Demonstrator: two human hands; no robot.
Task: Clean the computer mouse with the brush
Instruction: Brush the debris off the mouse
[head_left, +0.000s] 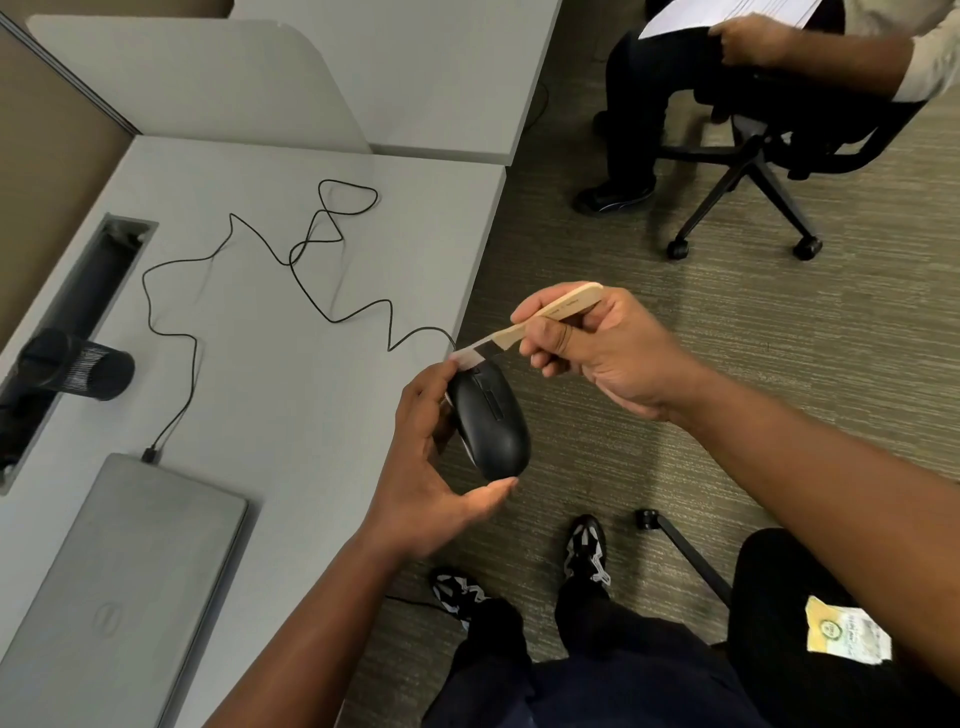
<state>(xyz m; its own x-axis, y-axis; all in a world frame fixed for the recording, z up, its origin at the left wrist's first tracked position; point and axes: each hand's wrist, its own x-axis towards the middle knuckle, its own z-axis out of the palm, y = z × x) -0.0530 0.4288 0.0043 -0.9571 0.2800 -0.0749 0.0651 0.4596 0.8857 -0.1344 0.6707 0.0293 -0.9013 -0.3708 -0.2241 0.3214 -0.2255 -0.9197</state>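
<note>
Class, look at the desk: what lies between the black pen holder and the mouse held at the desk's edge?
In the head view, only the mouse's looping black cable crosses the bare desk between pen holder and mouse.

Head view. The left hand (431, 467) holds a black computer mouse (488, 421) just past the edge of the grey worktop (291, 395), fingers along its far side and thumb at its rear end. The right hand (597, 348) grips a wooden-handled brush (535, 319) whose pale bristles touch the front of the mouse. The mouse cable (291, 260) trails across the worktop to a closed laptop (130, 587).
</note>
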